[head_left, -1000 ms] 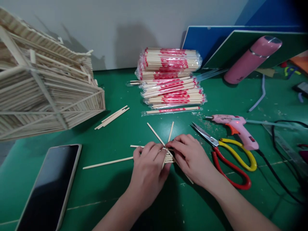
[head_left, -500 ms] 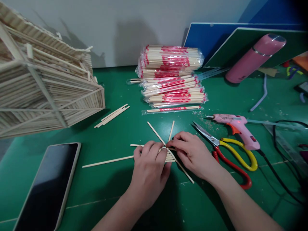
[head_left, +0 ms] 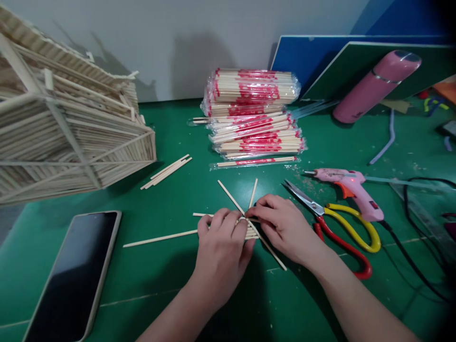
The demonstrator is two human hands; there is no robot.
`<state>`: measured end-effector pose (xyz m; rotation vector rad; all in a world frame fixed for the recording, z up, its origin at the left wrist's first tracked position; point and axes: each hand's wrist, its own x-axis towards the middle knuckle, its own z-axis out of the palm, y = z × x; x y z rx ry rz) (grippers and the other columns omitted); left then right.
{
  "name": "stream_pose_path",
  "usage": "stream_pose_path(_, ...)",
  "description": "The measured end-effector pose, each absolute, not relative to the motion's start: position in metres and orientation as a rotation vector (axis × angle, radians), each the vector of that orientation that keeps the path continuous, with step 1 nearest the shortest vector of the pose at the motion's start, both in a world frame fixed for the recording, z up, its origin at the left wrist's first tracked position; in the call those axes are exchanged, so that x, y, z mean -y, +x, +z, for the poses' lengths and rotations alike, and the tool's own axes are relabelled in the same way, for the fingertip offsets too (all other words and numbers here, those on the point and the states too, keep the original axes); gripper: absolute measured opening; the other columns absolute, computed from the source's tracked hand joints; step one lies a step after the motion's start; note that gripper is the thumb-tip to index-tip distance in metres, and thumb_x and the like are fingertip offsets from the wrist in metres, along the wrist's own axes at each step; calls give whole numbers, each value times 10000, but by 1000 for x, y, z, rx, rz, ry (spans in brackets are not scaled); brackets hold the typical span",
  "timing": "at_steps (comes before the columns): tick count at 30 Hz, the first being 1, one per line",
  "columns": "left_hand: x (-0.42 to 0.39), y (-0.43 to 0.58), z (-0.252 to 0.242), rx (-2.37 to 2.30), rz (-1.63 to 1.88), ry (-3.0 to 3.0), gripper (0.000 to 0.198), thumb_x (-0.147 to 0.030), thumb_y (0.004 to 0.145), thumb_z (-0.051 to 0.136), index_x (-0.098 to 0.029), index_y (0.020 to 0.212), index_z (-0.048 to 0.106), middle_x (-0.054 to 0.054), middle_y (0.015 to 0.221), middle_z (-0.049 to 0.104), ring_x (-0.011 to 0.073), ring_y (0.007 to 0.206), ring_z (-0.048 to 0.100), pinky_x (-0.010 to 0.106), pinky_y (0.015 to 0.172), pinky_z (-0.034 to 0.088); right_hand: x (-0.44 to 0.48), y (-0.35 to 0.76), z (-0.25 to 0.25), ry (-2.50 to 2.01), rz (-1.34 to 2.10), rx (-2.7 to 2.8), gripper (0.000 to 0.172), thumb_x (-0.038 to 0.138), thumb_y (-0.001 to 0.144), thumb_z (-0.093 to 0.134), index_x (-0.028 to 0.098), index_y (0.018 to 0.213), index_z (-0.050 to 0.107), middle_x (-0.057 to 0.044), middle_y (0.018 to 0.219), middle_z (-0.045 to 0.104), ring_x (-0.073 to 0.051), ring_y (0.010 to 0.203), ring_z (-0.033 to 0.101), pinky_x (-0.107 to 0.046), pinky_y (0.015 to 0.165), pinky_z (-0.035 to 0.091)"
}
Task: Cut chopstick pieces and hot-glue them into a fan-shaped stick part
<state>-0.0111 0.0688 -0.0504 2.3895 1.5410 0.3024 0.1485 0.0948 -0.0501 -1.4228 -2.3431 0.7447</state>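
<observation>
Crossed sticks (head_left: 252, 232) lie left of the scissors (head_left: 320, 211) on the green worktop (head_left: 167, 199), and both hands are right on them! Left hand (head_left: 219, 242) curls over the cluster, fingers and thumb closed on it; right hand (head_left: 285, 228) pinches at the crossing, though its fingertips hide the exact contact. What's new? Against a second ago, that right hand shifts slightly, its wrist now overlapping the scissors, and more of one slanting stick shows. Over the last half second, hardly a twitch: it looks like a steadying spell, the crossing being kept in place. Farther on, the pink glue gun (head_left: 335, 175) sits just right of the scissors, loose sticks (head_left: 169, 173) well left of them, wrapped chopsticks (head_left: 254, 88) beyond them to the left, pink flask (head_left: 379, 88) beyond to the right.
</observation>
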Motion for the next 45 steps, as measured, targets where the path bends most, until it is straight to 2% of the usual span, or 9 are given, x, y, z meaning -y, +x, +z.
stream_pose_path(18,-71,-11,-53,-1521,355,2408,182,-260,785,471,-198,920,575,49,994,595,246,945,475,437,790,302,-94,148,-51,-1434,760,2336,272,93,768,430,230,931,599,-27,898,535,-163,831,482,-306,720,339)
stream_pose_path(30,-73,-17,-53,-1454,363,2371,205,-282,788,484,-199,959,559,47,1019,590,244,952,463,428,786,299,-92,150,-48,-1402,782,2311,308,103,786,422,244,1021,564,-32,932,540,-170,859,486,-320,733,360)
stream_pose_path(35,-69,-21,-53,-1409,464,2371,231,-271,786,491,-190,996,542,61,1063,575,240,994,455,420,801,289,-70,158,-38,-1489,716,2152,163,180,784,480,219,920,560,-28,874,534,-169,820,483,-314,715,370)
stream_pose_path(40,-64,-24,-51,-1419,559,2388,139,-232,781,497,-219,885,588,46,1022,593,242,995,457,423,786,271,-48,163,-41,-1580,768,2135,107,217,768,514,219,868,551,-22,829,537,-169,772,478,-312,679,361)
stream_pose_path(45,-64,-21,-52,-1437,617,2423,128,-231,788,488,-236,783,616,29,974,616,245,987,454,422,767,264,-46,158,-47,-1662,747,2147,89,242,785,489,217,824,564,-20,784,545,-172,744,475,-306,647,322)
